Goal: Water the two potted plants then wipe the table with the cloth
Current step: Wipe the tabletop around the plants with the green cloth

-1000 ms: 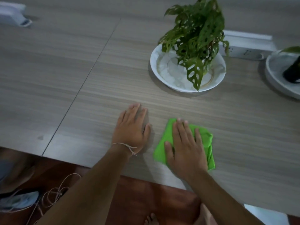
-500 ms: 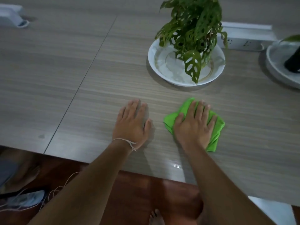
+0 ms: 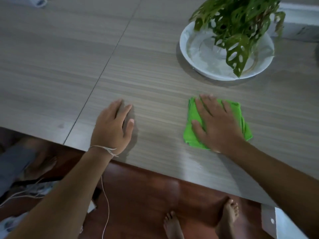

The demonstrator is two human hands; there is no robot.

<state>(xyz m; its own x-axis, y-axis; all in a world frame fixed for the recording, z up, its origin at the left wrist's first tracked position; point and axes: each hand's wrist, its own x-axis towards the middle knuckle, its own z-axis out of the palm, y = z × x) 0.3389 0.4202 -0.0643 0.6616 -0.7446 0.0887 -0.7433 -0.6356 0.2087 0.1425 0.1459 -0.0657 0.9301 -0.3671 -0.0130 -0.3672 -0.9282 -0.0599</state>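
Note:
A folded bright green cloth [image 3: 192, 131] lies flat on the grey wood-grain table [image 3: 146, 69]. My right hand [image 3: 216, 124] presses down on it with fingers spread, covering most of it. My left hand [image 3: 114, 125] rests flat on the bare table to the cloth's left, holding nothing. Beyond the cloth, a potted plant [image 3: 241, 23] with holed green leaves stands in a white saucer [image 3: 196, 56]. The second plant is out of view.
A white power strip [image 3: 300, 23] lies behind the plant at the far right. The table's front edge runs diagonally just below my wrists. A seam [image 3: 103, 73] crosses the tabletop to the left. Bare feet [image 3: 227, 216] and cables [image 3: 25, 192] are on the red-brown floor.
My right hand has slid the cloth to the right and away from the table's edge, then turned it. My left hand stayed flat in place.

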